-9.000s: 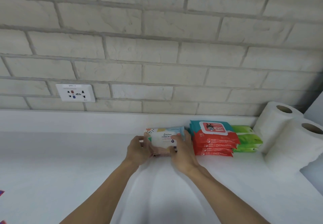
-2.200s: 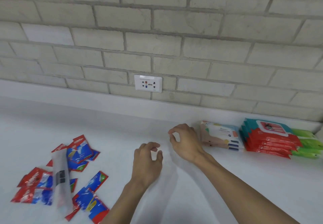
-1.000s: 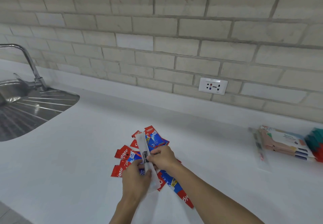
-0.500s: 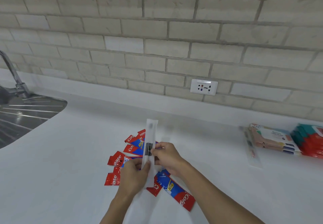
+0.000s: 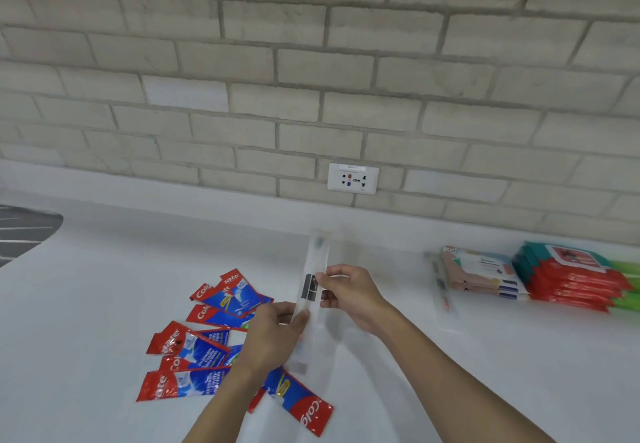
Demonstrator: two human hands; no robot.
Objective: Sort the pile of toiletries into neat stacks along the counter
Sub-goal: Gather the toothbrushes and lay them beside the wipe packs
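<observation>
The white counter [image 5: 104,287] carries two stacks at its right end, by the back edge: red and teal wipe packs [image 5: 571,280] and pastel wipe packs [image 5: 485,274]. Near the front edge the red and blue toothpaste sachets [image 5: 207,345] lie scattered. Above them a long clear plastic toothbrush packet [image 5: 313,269] is held off the surface. The left hand [image 5: 273,335] pinches its lower part and the right hand [image 5: 349,295] its middle. Its long axis points to the grey brick wall [image 5: 311,62]. A similar packet [image 5: 441,290] lies just beside the pastel stack, nearer to the right hand.
</observation>
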